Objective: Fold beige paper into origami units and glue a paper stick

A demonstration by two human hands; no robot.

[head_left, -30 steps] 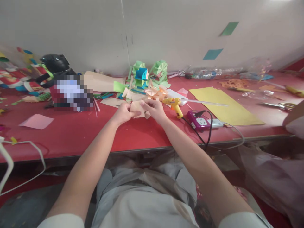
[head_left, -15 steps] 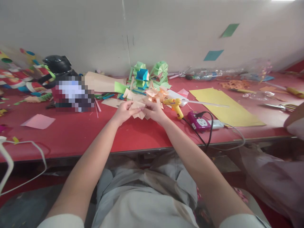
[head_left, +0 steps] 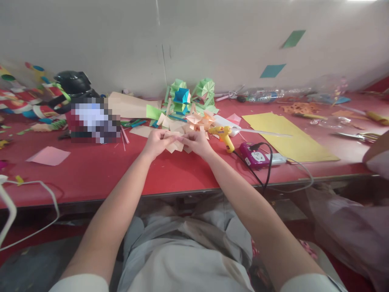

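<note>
Between my two hands is a piece of folded cream paper (head_left: 174, 147), held just above the red table. My left hand (head_left: 157, 142) pinches its left side, thumb on top. My right hand (head_left: 197, 142) pinches the right side, with its thumb close to the left one. The fingers hide much of the paper's upper part. Just beyond the hands lie peach folded paper pieces (head_left: 203, 118). A yellow glue gun (head_left: 225, 137) rests right of my right hand, a clear glue stick reaching out behind it.
Green and blue folded paper shapes (head_left: 182, 97) stand by the wall. A purple power socket (head_left: 254, 156) with cables sits right, near yellow sheets (head_left: 288, 136). Scissors (head_left: 358, 136) lie farther right. Pink paper (head_left: 49, 155) and a black container (head_left: 73, 85) are left.
Both thumbs have come together at the paper's top edge. The cream paper has tilted, and less of its face shows. Things on the table stay where they were.
</note>
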